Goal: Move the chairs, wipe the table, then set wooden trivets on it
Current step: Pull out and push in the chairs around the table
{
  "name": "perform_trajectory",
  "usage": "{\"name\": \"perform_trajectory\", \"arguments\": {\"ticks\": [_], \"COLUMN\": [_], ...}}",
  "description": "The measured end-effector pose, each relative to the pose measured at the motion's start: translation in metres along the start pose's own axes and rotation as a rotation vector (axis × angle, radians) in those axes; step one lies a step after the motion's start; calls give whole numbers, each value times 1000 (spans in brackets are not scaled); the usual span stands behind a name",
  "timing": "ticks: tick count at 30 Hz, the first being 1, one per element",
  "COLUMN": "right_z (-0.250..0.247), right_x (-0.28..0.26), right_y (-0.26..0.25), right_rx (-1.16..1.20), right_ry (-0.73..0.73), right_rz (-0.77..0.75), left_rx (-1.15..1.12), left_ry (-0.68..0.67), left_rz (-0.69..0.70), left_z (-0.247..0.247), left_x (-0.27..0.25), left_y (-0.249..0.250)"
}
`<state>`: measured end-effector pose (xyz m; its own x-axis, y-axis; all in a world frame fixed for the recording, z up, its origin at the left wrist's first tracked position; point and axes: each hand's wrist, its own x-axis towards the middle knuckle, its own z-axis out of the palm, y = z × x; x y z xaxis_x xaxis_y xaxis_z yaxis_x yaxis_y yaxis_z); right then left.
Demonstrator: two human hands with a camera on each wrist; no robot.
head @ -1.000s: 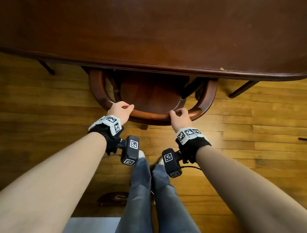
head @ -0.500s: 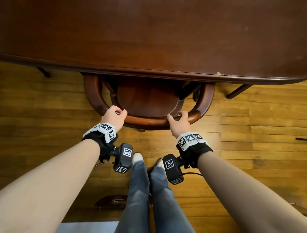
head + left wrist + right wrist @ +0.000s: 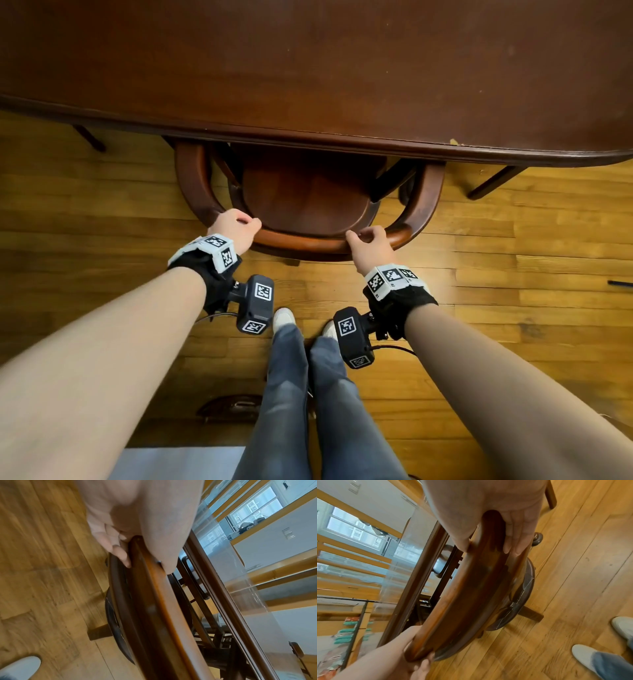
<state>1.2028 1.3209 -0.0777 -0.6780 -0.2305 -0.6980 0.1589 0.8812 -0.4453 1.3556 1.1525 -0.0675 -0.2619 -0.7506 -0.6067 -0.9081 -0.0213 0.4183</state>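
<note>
A dark wooden chair (image 3: pixel 308 198) with a curved back rail (image 3: pixel 301 241) is tucked partly under the dark brown table (image 3: pixel 308 68). My left hand (image 3: pixel 236 226) grips the rail at its left bend, fingers curled under it (image 3: pixel 118 550). My right hand (image 3: pixel 368 241) grips the rail toward its right end, thumb on one side and fingers on the other (image 3: pixel 513 539). The rail (image 3: pixel 471 588) runs between both hands in the right wrist view, where my left hand (image 3: pixel 412 660) also shows. No trivets or cloth are in view.
Wooden plank floor (image 3: pixel 513 257) lies all around. Legs of other chairs (image 3: pixel 493 181) poke out from under the table on the right and left (image 3: pixel 89 137). My feet (image 3: pixel 284 317) stand just behind the chair. A dark object (image 3: pixel 233 406) lies on the floor near my left leg.
The chair and both hands have come a little toward me, away from the table edge; more of the seat shows. Both grips on the rail are unchanged.
</note>
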Motion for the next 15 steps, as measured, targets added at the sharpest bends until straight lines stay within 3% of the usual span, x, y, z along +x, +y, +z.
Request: {"name": "perform_trajectory", "arguments": {"ticks": [9,15], "right_z": [-13,-13], "right_x": [7,6], "right_y": [-3,-1], "right_rx": [-41,-86], "right_ry": [93,45], "right_rz": [-45,-58], "left_rx": [-11,-23], "left_ry": [39,3], "left_rz": [-13,13], "left_z": [15,11], "left_x": [-9,-7], "left_y": [5,1]}}
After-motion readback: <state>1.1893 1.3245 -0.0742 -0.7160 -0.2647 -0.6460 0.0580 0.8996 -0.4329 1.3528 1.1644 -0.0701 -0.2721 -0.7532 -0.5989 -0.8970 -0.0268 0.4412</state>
